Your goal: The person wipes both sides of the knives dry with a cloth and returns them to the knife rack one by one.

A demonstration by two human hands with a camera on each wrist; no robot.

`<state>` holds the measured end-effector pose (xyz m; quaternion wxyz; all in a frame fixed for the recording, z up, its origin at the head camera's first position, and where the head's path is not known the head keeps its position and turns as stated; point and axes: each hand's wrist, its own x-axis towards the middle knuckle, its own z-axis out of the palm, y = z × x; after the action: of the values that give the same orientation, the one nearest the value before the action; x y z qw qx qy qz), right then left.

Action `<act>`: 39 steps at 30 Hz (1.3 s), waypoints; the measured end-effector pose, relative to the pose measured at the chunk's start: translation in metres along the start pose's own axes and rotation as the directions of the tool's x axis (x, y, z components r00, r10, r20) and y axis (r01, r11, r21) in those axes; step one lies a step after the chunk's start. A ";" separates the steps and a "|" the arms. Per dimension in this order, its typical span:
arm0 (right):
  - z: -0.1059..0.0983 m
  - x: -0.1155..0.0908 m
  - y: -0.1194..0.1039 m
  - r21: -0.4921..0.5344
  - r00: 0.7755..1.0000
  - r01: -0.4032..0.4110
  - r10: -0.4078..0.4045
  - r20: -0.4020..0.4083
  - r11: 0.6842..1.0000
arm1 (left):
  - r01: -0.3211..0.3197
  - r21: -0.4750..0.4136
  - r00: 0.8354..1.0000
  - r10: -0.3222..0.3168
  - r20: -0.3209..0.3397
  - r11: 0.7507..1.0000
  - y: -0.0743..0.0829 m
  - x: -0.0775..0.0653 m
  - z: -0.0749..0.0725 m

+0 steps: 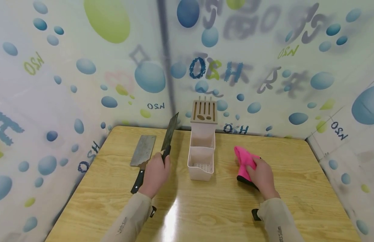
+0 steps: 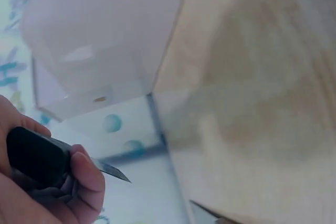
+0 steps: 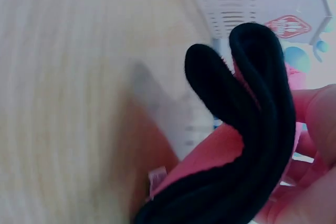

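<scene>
My left hand (image 1: 156,173) grips the black handle of a kitchen knife (image 1: 170,132), its blade pointing up and away above the table. In the left wrist view the fingers curl round that handle (image 2: 37,156). Beside this hand a cleaver (image 1: 143,151) lies flat, its black handle toward me. My right hand (image 1: 262,176) pinches a folded pink cloth (image 1: 243,159) with black edging, which shows close up in the right wrist view (image 3: 215,150). Between the hands stands a pale knife holder (image 1: 201,171) with a brown slotted top and two open front compartments.
The wooden table (image 1: 205,208) backs onto a wall covering (image 1: 253,60) printed with blue and green bubbles. More of the same covering stands along the left and right sides. A bright reflection lies on the tabletop near the front.
</scene>
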<state>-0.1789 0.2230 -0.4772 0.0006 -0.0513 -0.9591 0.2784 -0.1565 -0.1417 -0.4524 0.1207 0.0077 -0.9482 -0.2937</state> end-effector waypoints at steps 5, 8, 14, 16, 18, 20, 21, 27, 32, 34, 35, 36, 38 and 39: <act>-0.007 0.002 -0.012 0.091 0.996 0.017 -0.009 -0.084 0.996 | -0.044 -0.063 0.998 0.041 -0.040 0.997 0.009 0.001 -0.012; -0.011 0.002 -0.018 0.129 0.988 0.049 -0.029 -0.152 0.990 | -0.058 -0.094 0.997 0.053 -0.054 0.994 0.016 0.002 -0.017; -0.018 -0.001 -0.035 0.166 0.959 0.135 -0.086 -0.271 0.977 | -0.130 -0.099 0.985 0.117 -0.127 0.987 0.033 0.003 -0.026; -0.021 -0.001 -0.041 0.182 0.951 0.158 -0.100 -0.291 0.971 | -0.180 -0.094 0.972 0.162 -0.170 0.979 0.040 0.003 -0.029; -0.023 -0.001 -0.046 0.192 0.946 0.175 -0.111 -0.305 0.966 | -0.225 -0.092 0.958 0.203 -0.205 0.970 0.046 0.004 -0.031; -0.025 -0.001 -0.051 0.199 0.938 0.197 -0.125 -0.323 0.960 | -0.255 -0.096 0.948 0.229 -0.223 0.962 0.053 0.004 -0.032; -0.026 0.000 -0.053 0.198 0.935 0.205 -0.132 -0.330 0.959 | -0.264 -0.101 0.945 0.237 -0.228 0.959 0.056 0.004 -0.032; -0.029 0.002 -0.062 0.207 0.915 0.255 -0.166 -0.368 0.945 | -0.293 -0.131 0.936 0.257 -0.240 0.947 0.073 0.004 -0.029; -0.031 0.002 -0.072 0.228 0.890 0.314 -0.202 -0.408 0.922 | -0.329 -0.174 0.918 0.271 -0.289 0.928 0.084 0.002 -0.022; -0.031 0.002 -0.076 0.237 0.880 0.334 -0.212 -0.425 0.912 | -0.335 -0.200 0.916 0.268 -0.299 0.921 0.088 0.001 -0.019; -0.032 0.002 -0.078 0.239 0.874 0.345 -0.218 -0.434 0.908 | -0.336 -0.213 0.916 0.265 -0.301 0.918 0.090 0.000 -0.018; -0.032 0.002 -0.080 0.239 0.867 0.358 -0.226 -0.444 0.902 | -0.334 -0.226 0.917 0.261 -0.301 0.915 0.092 0.000 -0.016; -0.033 0.001 -0.085 0.245 0.855 0.381 -0.239 -0.460 0.891 | -0.327 -0.255 0.924 0.250 -0.289 0.910 0.095 -0.001 -0.013; -0.033 0.001 -0.086 0.244 0.848 0.393 -0.247 -0.469 0.887 | -0.323 -0.271 0.928 0.246 -0.281 0.907 0.097 -0.002 -0.012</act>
<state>-0.1869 0.1683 -0.4030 0.2649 0.0532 -0.8698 0.4130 -0.1463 -0.0678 -0.3891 0.2762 -0.1152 -0.8588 -0.4157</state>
